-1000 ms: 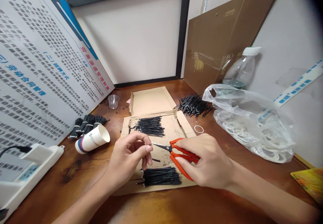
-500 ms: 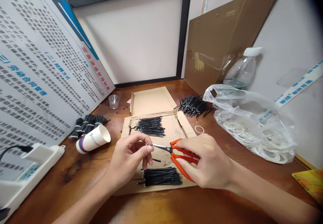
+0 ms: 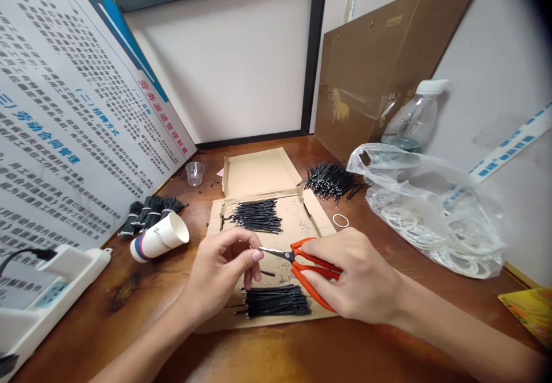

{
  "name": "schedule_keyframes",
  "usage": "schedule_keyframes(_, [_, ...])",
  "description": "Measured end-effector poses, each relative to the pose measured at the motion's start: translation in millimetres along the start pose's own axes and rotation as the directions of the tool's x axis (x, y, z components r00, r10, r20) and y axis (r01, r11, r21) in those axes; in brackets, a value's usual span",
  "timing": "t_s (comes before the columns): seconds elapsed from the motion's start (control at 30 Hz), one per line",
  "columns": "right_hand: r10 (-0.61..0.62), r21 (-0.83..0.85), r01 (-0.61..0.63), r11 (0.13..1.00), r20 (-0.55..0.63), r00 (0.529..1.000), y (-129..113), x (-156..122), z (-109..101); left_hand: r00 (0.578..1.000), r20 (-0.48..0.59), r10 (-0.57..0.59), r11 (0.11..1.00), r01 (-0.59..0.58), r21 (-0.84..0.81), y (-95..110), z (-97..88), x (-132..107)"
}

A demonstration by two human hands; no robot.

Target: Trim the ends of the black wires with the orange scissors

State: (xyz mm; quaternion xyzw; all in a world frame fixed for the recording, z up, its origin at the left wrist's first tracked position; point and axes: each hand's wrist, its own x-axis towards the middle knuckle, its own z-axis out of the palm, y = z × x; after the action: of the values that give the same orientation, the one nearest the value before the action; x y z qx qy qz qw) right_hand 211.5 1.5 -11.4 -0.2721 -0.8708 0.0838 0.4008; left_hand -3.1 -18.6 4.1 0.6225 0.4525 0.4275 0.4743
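Red-handled scissors (image 3: 318, 268) are gripped in my right hand (image 3: 360, 276), fingers around the handles. Their blade tips reach my left hand (image 3: 226, 265), which is closed with thumb and fingertips pinched. A short black wire (image 3: 268, 274) sticks out from beneath its fingers; the pinched end is too small to make out. Under both hands lies an opened cardboard box (image 3: 313, 207) scattered with tiny dark clippings. On it, one row of black wires (image 3: 278, 301) lies nearest me and another bunch of black wires (image 3: 254, 216) lies farther back.
Right of the box are a heap of black wires (image 3: 332, 180), a white ring (image 3: 340, 221), a plastic bag of white rings (image 3: 426, 222) and a bottle (image 3: 409, 118). To the left are a tipped paper cup (image 3: 161, 238), tied wire bundles (image 3: 149, 213), a clear cup (image 3: 195, 173) and a power strip (image 3: 56, 297).
Almost nothing differs. Both hands and the scissors keep the same place, with the blade tips still at my left fingertips.
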Motion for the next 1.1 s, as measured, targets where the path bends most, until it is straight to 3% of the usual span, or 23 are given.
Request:
schedule_keyframes(0.47, [-0.014,-0.028,0.012,1.0,-0.045,0.999,-1.3,0.7,-1.0,1.0,-0.002,0.021,0.999,-0.021,0.032,0.7,-2.3,0.1])
schedule_keyframes(1.1, [0.011,-0.004,-0.011,1.0,0.006,1.0,-1.8,-1.1,0.4,0.997,0.017,0.069,0.996,-0.07,0.064,0.0,-2.0,-0.3])
